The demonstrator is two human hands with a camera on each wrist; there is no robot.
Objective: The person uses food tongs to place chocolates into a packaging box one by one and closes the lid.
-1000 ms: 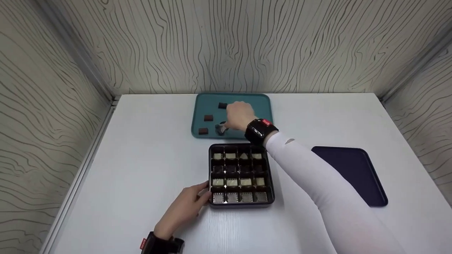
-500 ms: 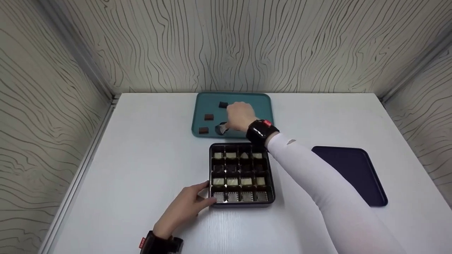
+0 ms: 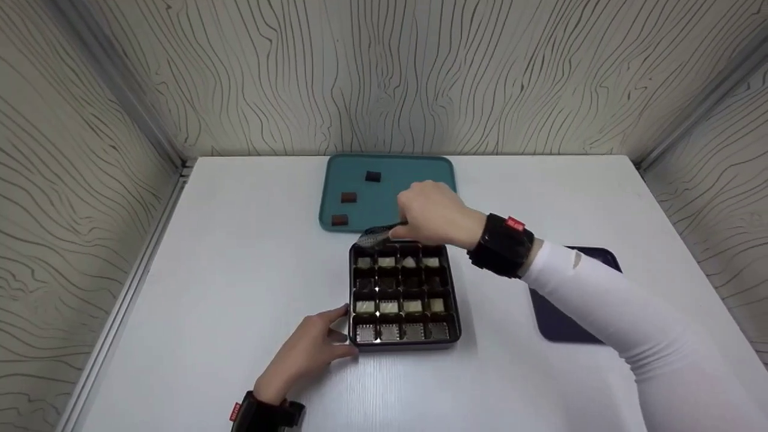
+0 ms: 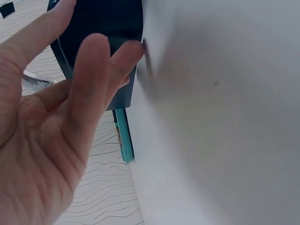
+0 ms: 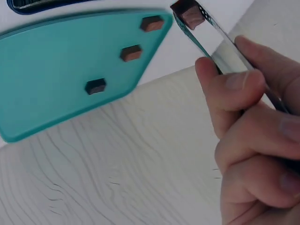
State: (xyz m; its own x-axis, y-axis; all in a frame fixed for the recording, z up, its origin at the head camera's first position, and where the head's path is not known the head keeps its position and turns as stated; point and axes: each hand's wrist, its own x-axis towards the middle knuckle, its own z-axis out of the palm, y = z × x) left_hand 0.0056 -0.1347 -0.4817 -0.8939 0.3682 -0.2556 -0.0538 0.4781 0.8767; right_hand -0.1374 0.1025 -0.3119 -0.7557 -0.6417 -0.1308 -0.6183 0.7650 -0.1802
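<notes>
My right hand (image 3: pixel 435 213) grips a pair of metal tongs (image 5: pixel 232 49), over the far edge of the chocolate box in the head view. Between the tong tips sits a brown chocolate (image 5: pixel 192 17), clear in the right wrist view. The dark box (image 3: pixel 405 346) has a divided insert; white and dark chocolates fill its middle rows, and the nearest row shows ridged compartment floors. At the box's near left corner is my left hand (image 3: pixel 306 348), its fingers extended toward the side wall. In the left wrist view those fingers overlap the box's dark side (image 4: pixel 110 21).
Behind the box lies a teal tray (image 3: pixel 402 171) with three chocolates: a dark one (image 3: pixel 373 176) and two brown ones, one farther back (image 3: pixel 348 197) and one nearer (image 3: pixel 339 220). A dark blue lid (image 3: pixel 558 318) lies at the right, partly under the right sleeve. Patterned walls enclose the table.
My right hand has lifted the tongs from the teal tray and brought them nearer, to the box's far edge. My left thumb has slipped off the box's near left rim.
</notes>
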